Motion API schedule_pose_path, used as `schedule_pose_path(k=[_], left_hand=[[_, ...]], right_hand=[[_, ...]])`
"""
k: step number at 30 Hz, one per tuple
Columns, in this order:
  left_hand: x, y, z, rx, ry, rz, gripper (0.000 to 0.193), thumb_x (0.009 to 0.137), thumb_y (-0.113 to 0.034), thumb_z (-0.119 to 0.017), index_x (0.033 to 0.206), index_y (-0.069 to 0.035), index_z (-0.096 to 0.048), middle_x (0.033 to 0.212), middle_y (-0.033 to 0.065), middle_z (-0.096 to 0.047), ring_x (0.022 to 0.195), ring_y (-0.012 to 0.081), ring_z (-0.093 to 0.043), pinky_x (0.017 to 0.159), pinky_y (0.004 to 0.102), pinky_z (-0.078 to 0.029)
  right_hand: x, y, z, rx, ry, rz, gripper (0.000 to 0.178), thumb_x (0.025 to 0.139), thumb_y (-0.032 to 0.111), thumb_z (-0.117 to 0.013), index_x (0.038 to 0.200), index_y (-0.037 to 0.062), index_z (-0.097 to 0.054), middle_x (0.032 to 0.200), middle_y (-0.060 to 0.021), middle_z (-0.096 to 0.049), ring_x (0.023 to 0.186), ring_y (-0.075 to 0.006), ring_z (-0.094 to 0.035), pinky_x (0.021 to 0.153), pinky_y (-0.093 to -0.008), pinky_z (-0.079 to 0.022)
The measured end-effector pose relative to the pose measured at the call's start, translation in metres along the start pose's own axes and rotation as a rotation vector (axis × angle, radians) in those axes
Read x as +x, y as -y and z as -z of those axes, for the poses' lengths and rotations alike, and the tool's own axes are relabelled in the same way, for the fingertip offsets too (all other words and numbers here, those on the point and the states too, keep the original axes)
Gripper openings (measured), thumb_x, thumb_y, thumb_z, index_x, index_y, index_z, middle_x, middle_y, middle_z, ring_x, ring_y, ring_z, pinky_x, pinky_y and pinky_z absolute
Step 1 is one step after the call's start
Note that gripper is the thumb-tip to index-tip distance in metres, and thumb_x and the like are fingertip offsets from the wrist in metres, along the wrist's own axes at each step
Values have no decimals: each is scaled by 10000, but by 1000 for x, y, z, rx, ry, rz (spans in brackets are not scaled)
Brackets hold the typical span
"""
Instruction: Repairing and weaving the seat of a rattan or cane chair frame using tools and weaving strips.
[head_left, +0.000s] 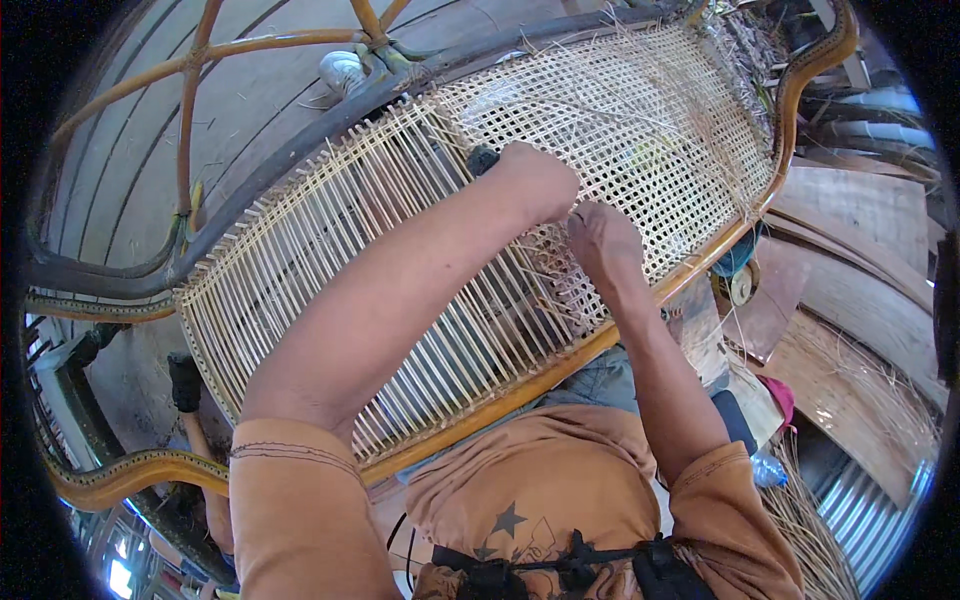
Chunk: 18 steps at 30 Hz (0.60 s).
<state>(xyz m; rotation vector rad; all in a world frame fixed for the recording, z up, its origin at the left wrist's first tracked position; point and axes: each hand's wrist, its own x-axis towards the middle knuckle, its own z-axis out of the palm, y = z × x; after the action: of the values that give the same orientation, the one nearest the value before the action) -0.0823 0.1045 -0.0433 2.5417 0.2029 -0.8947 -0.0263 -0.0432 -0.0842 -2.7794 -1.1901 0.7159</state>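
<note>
A long bench frame of bent rattan lies across in front of me, with a cane seat. Its right part is a finished-looking open mesh of woven cane; on the left, parallel cane strands run across without cross weaving. My left hand is closed over the border between the two parts, its fingers mostly hidden behind the hand. Just beside it, my right hand is also closed, low over the mesh. Whatever they grip is too small or hidden to name. A dark rounded thing shows beside my left wrist.
Curved rattan poles rise beyond the bench's far rail. Flat wooden sheets lie at the right, above a bundle of loose cane strips. A plastic bottle and a blue round object sit near the bench's right side.
</note>
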Motion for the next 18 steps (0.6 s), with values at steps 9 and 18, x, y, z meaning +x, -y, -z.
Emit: schedule_pose_path(k=[9,18], left_hand=[[-4,22,5,162,-149,115,202,729,-209,-601,867,-112,-712,881,85,-688,854,241,-656,676,392,-511],[-45,20,33,4,-122,139,265,745,-214,-582,960,-110,-697,962,70,-677,895,226,-653,725,381,-509]], right_hand=[[-4,-14,-16,641,-224,313,92,795,21,-575,872,20,-525,758,-144,-533,762,-302,-522,704,-382,-430],[-6,14,20,931,101,43,154,849,160,-616,859,7,-632,634,48,-476,575,-37,-401,507,-201,-331]])
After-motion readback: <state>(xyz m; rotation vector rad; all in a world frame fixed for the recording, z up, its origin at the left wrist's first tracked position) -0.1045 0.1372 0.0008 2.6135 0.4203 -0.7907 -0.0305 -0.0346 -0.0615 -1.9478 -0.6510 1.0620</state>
